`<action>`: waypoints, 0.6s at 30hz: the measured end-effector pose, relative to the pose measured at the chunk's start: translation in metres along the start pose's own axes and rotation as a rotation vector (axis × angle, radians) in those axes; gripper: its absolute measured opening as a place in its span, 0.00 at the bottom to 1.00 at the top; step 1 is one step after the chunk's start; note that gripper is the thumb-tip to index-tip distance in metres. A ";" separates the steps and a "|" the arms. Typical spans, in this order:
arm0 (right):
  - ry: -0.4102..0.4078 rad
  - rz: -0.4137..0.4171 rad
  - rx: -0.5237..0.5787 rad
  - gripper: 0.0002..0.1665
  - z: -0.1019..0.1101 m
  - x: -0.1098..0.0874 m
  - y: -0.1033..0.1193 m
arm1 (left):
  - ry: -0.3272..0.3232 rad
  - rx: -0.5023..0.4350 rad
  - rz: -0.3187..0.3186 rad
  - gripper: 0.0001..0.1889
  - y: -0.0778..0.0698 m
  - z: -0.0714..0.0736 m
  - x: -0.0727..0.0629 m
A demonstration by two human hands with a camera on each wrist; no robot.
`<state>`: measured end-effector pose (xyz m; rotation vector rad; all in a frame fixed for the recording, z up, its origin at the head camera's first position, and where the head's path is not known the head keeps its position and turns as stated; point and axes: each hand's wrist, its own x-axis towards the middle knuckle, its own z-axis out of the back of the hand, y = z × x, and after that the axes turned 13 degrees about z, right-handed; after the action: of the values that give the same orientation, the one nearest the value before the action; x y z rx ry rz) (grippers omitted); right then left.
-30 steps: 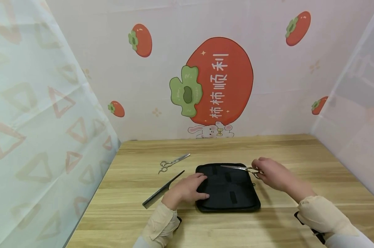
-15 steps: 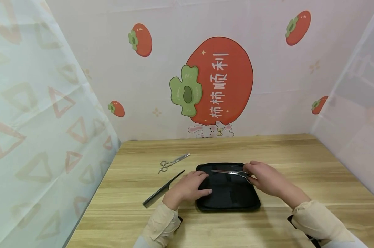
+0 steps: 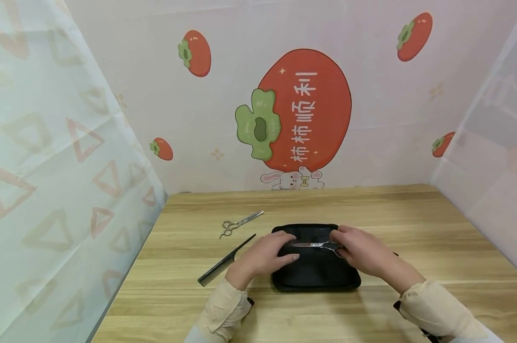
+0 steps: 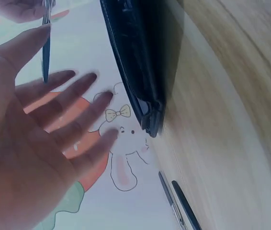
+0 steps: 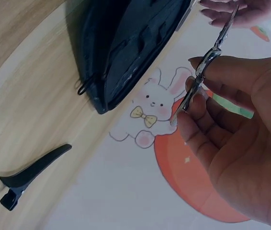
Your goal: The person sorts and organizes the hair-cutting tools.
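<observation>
A: Room first?
B: Pale backdrop [image 3: 382, 114] at twelve, large red fruit print [image 3: 323, 119]. Triangle-patterned sheet [image 3: 61, 143] at nine.
A: Surface?
B: Wood-grain table [image 3: 151, 305], light tan, back edge straight across at twelve.
A: Case?
B: Black case [image 3: 316, 276], mid-table, lying flat. Sheen inside, raised rim, rounded corners; inner bands too dim to sort. Wood shows beyond the rim at twelve, three and six; towards nine the gap to the comb is tighter.
A: Hands?
B: Left hand [image 3: 264, 253] at the case's nine o'clock side, fingers spread; contact with it, can't tell. Right hand [image 3: 364, 248] at three, thumb and fingers pinching the handles of the silver scissors [image 3: 314, 245].
A: Those sit where?
B: Above the case, slim and shiny, tip aimed at nine, near the left thumb. Touching it? Can't tell.
A: Rest?
B: Black comb [image 3: 225, 261] at nine, second scissors [image 3: 241, 223] at ten, dark clip [image 5: 32, 167] at three.
</observation>
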<state>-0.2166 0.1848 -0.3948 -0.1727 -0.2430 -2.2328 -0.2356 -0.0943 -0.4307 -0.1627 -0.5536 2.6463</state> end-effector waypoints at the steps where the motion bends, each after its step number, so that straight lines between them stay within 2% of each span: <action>1: 0.002 0.003 -0.006 0.13 0.000 0.001 0.001 | -0.002 -0.019 -0.024 0.22 -0.001 0.000 0.001; 4: 0.007 0.009 -0.021 0.13 0.000 0.003 0.006 | 0.015 -0.096 -0.089 0.14 -0.004 -0.002 0.004; 8: 0.001 0.032 -0.019 0.13 -0.002 0.005 0.010 | 0.052 -0.172 -0.129 0.11 -0.007 -0.005 0.006; 13: -0.016 0.077 -0.012 0.13 -0.005 0.007 0.011 | 0.080 -0.203 -0.146 0.09 -0.007 -0.007 0.005; 18: -0.023 0.071 0.009 0.12 -0.004 0.008 0.010 | 0.079 -0.203 -0.132 0.10 -0.006 -0.006 0.005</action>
<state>-0.2137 0.1719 -0.3964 -0.1990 -0.2552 -2.1600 -0.2369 -0.0849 -0.4334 -0.2796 -0.7779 2.4424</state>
